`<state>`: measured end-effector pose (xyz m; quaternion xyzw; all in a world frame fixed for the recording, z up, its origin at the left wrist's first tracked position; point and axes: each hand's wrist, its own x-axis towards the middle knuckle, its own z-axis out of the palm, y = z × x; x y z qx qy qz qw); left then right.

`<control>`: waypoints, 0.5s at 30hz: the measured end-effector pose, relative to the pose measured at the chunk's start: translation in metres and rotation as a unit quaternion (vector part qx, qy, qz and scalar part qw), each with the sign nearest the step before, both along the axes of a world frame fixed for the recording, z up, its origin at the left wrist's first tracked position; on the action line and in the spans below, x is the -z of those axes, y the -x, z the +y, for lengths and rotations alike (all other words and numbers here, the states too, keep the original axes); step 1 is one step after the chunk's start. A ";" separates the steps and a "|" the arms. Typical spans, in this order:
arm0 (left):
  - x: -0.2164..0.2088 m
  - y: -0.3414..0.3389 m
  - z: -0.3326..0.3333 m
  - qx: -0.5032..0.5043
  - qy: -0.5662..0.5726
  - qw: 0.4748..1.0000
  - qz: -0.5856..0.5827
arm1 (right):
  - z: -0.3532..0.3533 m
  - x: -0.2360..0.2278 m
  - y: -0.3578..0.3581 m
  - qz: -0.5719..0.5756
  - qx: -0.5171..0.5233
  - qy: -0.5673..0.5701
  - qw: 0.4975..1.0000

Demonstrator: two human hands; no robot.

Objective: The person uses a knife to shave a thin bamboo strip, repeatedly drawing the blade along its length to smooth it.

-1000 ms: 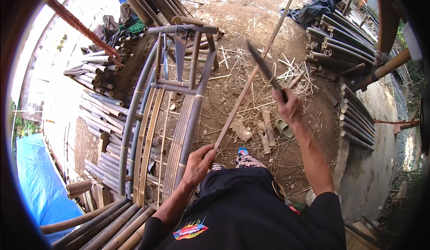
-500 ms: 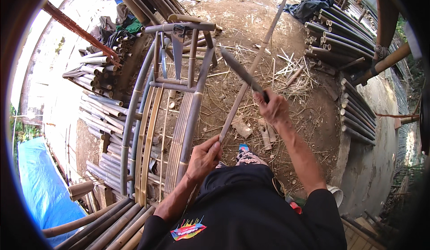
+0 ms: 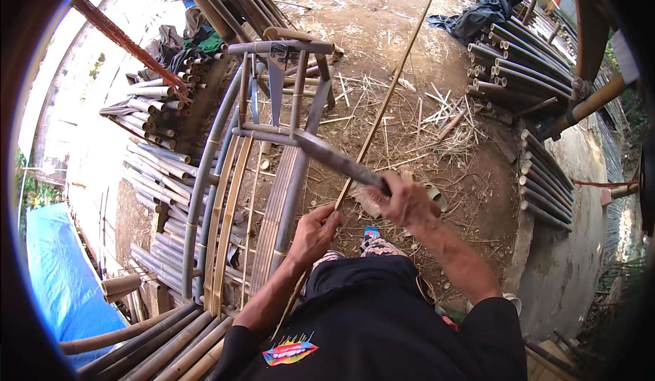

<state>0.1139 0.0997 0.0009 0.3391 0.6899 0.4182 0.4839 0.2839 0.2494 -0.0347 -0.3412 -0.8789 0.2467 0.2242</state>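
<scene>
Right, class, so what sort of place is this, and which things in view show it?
Probably an open-air bamboo workshop: there are stacked cut poles, pale splinters scattered over the earth floor, and a handsaw at a bamboo frame.

We are seeing a knife whose blade is looking like dark metal, mostly dull. We are finding the thin strip looking like bare bamboo or wood. The frame is showing smooth bamboo with a faint sheen, and the saw is showing smooth metal. We are also noting a black shirt of matt cloth, a tarp of creased, shiny plastic, and rough, earthen ground.
</scene>
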 end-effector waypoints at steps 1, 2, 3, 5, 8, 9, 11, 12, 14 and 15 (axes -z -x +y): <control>0.003 -0.004 0.009 -0.014 -0.014 0.999 0.038 | -0.012 0.002 0.005 0.002 -0.008 -0.038 0.999; 0.005 -0.006 0.012 -0.027 -0.029 0.996 0.075 | -0.021 0.004 0.010 0.005 -0.015 -0.077 0.997; 0.007 -0.007 0.010 -0.034 -0.030 0.996 0.079 | -0.025 0.006 0.011 0.007 -0.023 -0.115 0.993; 0.009 -0.013 0.006 -0.046 -0.036 0.995 0.083 | -0.009 0.013 0.007 -0.019 0.013 -0.079 0.997; 0.016 -0.020 -0.029 -0.027 -0.014 0.998 0.054 | 0.051 0.007 -0.017 -0.087 0.104 0.081 0.987; 0.022 -0.021 -0.040 -0.016 -0.025 0.999 0.042 | 0.074 0.006 -0.031 -0.060 0.145 0.106 0.982; 0.022 -0.020 -0.057 0.004 -0.019 1.000 0.017 | 0.107 -0.001 -0.054 -0.109 0.177 0.089 0.974; 0.020 -0.021 -0.062 0.013 -0.015 1.000 0.004 | 0.107 -0.001 -0.058 -0.101 0.183 0.081 0.975; 0.012 -0.017 -0.057 -0.002 0.022 0.996 -0.082 | 0.107 -0.007 -0.049 -0.078 0.182 0.062 0.978; 0.010 -0.015 -0.052 -0.010 0.040 0.991 -0.125 | 0.097 -0.009 -0.045 -0.061 0.167 0.087 0.980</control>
